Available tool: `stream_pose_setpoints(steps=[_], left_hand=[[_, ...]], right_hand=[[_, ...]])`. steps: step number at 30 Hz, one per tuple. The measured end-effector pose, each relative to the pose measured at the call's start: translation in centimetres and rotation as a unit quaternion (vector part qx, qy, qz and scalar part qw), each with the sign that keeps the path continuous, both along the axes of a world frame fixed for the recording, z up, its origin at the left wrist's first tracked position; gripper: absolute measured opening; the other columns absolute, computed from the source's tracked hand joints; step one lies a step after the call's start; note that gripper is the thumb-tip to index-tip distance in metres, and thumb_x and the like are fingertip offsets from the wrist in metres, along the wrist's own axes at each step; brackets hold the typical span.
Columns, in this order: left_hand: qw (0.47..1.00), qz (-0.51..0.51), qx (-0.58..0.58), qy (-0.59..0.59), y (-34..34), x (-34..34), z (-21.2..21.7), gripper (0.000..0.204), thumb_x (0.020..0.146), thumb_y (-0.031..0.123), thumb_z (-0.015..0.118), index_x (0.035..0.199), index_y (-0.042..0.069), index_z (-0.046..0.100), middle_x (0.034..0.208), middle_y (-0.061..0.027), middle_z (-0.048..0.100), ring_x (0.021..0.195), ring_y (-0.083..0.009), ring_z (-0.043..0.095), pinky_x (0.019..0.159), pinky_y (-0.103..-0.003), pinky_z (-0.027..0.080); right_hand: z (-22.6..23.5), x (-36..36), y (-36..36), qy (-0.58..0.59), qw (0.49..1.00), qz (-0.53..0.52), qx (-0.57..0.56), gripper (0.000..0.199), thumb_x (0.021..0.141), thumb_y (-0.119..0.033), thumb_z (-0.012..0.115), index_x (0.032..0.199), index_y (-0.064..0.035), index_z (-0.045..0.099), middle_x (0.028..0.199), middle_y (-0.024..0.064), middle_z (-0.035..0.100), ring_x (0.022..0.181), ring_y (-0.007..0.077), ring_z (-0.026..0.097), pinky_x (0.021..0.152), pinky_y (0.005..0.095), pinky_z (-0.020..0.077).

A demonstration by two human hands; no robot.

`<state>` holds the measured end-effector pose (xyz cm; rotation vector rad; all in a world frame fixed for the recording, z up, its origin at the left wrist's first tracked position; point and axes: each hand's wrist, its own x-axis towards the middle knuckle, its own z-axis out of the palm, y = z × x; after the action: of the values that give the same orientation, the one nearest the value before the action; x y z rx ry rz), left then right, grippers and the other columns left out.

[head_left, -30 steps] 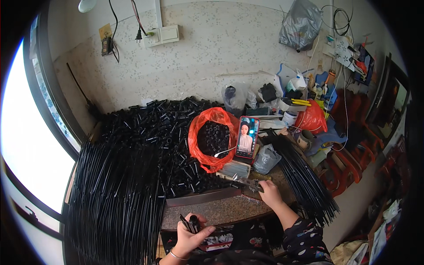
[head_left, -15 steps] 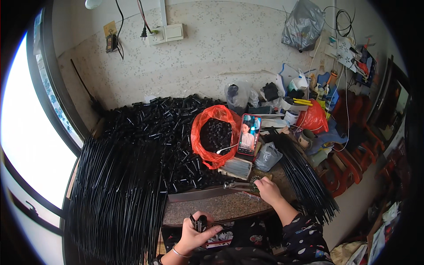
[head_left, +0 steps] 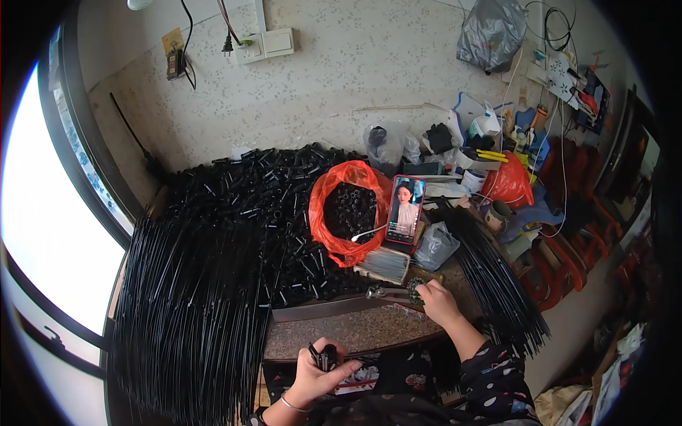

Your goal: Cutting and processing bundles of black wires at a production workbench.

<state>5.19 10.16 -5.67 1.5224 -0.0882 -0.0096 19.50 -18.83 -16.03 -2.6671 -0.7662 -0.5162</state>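
My left hand (head_left: 316,376), low in front of the counter edge, is closed around a short black tubular part (head_left: 327,356); a thinner dark piece sticks up beside it. My right hand (head_left: 438,302) is over the counter with its fingers drawn together at a dark, greenish cluster of small pieces (head_left: 415,285). Whatever its fingertips pinch is too small to make out. Just left of that cluster lies a metal hand tool like pliers (head_left: 382,292). Behind it rests an open box of thin grey pins or wires (head_left: 384,264).
A heap of black tubular parts (head_left: 234,192) covers the counter's back left. Long black rods (head_left: 192,312) hang over the left front; another bundle (head_left: 497,277) lies right. An orange-red plastic bag (head_left: 320,213) holds small dark parts. A phone (head_left: 405,209) stands beside a clear bag (head_left: 436,246).
The whole view has shifted slightly. My left hand keeps its grip on the black tubular part, and my right hand stays at the dark cluster with little visible movement.
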Motion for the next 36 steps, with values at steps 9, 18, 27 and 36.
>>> stream_pose_setpoints(steps=[9,18,27,36], left_hand=[[0.999,-0.013,0.020,-0.024,-0.3,0.8,-0.3,0.027,0.064,0.008,0.078,0.078,0.005,0.054,0.068,0.0016,0.052,0.060,-0.0056,0.046,0.055,-0.020,0.037],[0.993,-0.002,0.022,-0.116,-3.2,2.5,1.4,0.068,0.061,0.023,0.083,0.116,-0.001,0.049,0.091,-0.0080,0.064,0.079,-0.0095,0.059,0.074,-0.025,0.047],[0.989,0.043,-0.038,-0.139,-1.9,0.7,1.3,0.068,0.059,0.026,0.084,0.113,0.000,0.051,0.080,-0.0012,0.061,0.072,-0.0040,0.053,0.068,-0.020,0.044],[0.985,0.056,-0.044,-0.157,-1.7,0.3,0.7,0.071,0.060,0.031,0.083,0.114,-0.001,0.051,0.080,-0.0022,0.060,0.071,-0.0050,0.053,0.067,-0.020,0.045]], right_hand=[[2.6,-0.6,1.5,-0.004,0.980,-0.145,0.136,0.021,0.070,-0.002,0.062,0.089,-0.0059,0.056,0.076,0.0127,0.059,0.077,0.0304,0.059,0.064,0.0363,0.0474],[11.5,-10.7,12.3,0.392,0.538,0.107,0.738,0.020,0.074,-0.002,0.068,0.083,-0.0045,0.050,0.073,0.0037,0.057,0.061,0.0086,0.053,0.055,0.0210,0.0416],[12.2,-13.1,14.7,0.337,0.599,0.144,0.712,0.020,0.076,-0.006,0.069,0.085,-0.0026,0.051,0.080,0.0036,0.057,0.072,0.0079,0.054,0.065,0.0206,0.0434],[12.4,-13.5,15.2,0.336,0.604,0.137,0.710,0.031,0.071,-0.001,0.071,0.090,-0.0046,0.047,0.080,0.0043,0.056,0.071,0.0102,0.055,0.062,0.0209,0.0448]])
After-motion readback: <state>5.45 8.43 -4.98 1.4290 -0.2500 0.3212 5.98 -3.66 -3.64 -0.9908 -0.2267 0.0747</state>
